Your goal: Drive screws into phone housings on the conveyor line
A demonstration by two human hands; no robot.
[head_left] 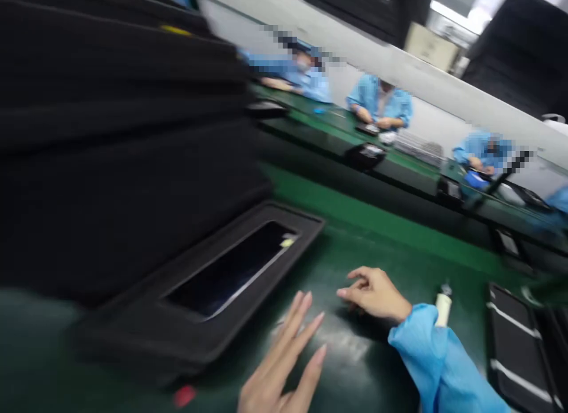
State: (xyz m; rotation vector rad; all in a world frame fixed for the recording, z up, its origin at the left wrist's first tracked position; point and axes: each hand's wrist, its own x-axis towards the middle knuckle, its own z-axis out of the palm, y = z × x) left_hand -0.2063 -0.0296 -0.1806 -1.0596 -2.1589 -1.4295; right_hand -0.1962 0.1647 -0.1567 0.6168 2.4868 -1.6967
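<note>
Both left hand and right hand sit empty beside tray.

free: green mat centre | blocked: black tray left, bottle right

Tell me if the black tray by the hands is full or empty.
Full: a glossy dark panel lies in the recess of the black tray.

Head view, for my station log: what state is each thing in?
left hand, open, fingers stretched, holding nothing.
right hand, loosely curled, empty, over the green mat.
black tray, flat on the mat, dark panel seated in its recess.
stack of black trays, piled high beside the tray.
white bottle, standing by the right sleeve; blurred.
</note>
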